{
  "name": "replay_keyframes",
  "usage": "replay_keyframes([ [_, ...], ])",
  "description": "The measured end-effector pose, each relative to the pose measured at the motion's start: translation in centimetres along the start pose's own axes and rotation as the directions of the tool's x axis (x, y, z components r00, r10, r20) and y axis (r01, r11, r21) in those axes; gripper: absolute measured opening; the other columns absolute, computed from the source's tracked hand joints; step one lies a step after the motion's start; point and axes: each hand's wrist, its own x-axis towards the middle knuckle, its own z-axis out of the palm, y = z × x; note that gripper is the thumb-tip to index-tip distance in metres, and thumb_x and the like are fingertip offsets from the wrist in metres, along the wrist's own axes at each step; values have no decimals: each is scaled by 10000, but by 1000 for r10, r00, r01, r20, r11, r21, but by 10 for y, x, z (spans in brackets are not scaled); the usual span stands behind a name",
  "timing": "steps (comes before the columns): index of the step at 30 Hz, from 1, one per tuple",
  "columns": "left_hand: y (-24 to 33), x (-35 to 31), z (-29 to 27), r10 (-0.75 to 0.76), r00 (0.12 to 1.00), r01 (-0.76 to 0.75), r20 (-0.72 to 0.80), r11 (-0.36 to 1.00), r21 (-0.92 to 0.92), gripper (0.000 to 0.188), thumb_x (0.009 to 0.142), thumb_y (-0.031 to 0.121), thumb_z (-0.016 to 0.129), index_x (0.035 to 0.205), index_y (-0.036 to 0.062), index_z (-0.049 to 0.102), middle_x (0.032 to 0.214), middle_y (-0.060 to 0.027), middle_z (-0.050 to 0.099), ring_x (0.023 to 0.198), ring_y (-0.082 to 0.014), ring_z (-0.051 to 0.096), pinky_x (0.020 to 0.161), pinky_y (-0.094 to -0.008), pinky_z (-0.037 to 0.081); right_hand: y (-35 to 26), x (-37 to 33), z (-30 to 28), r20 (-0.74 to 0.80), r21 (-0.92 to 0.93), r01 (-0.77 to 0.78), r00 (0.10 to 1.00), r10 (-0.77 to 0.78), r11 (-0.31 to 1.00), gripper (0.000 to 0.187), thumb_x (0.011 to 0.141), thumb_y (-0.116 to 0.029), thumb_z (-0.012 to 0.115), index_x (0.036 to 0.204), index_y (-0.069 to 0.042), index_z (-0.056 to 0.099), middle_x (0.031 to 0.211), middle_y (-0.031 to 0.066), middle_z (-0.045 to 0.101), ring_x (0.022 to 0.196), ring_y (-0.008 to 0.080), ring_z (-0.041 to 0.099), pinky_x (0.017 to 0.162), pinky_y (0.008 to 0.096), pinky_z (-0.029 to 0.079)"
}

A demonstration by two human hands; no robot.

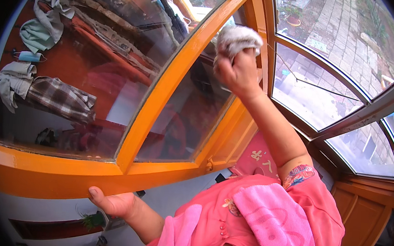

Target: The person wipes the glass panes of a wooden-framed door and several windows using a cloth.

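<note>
My right hand is raised and closed round a bunched white and grey cloth. The cloth is up against the upper part of a narrow glass pane in an orange wooden window frame, or just in front of it; I cannot tell if it touches. Low on the left, my left hand is by the bottom rail of the frame with the thumb stretched out and nothing visible in it. Its other fingers are mostly hidden. A pink towel hangs over my pink top.
Behind the large left pane lie a checked cloth, grey garments and a blue face mask. To the right, dark-framed windows show a paved yard. A red mat and a potted plant are below.
</note>
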Motion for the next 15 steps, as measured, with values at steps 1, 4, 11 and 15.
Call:
replay_keyframes([
  [1, 0, -1, -1, -7, 1000, 7, -13, 1000, 0, 611, 966, 396, 587, 1430, 11, 486, 1403, -112, 546, 1274, -269, 511, 1120, -412, 357, -15, -3, -5, 84, -58, -3, 996, 8, 998, 345, 866, -191, 607, 1165, -24, 643, 1321, 249, 531, 1256, 435, 466, 1132, 471, 315],
  [4, 4, -4, -2, -33, 999, 33, -25, 999, -9, 619, 964, 397, 588, 1437, 11, 479, 1426, -108, 530, 1296, -269, 495, 1128, -415, 348, 2, 18, -2, 16, 10, -74, 997, 74, 997, 341, 887, -229, 601, 1154, -23, 652, 1278, 277, 550, 1215, 454, 493, 1083, 470, 368],
  [11, 2, -3, -1, -16, 1000, 16, 1, 1000, -19, 612, 967, 388, 584, 1440, 13, 481, 1445, -100, 520, 1312, -267, 487, 1133, -416, 344, 19, 33, -12, 103, -177, -183, 974, 203, 967, 359, 884, -251, 594, 1170, -45, 661, 1261, 299, 552, 1151, 469, 543, 1009, 475, 448],
  [15, 4, -2, -2, -30, 999, 31, 31, 999, -28, 595, 972, 375, 575, 1436, 14, 488, 1439, -100, 526, 1309, -269, 491, 1129, -418, 351, 4, 16, -7, 16, -81, -88, 996, 90, 993, 345, 848, -253, 615, 1100, -29, 687, 1218, 329, 543, 1111, 504, 535, 999, 518, 443],
])
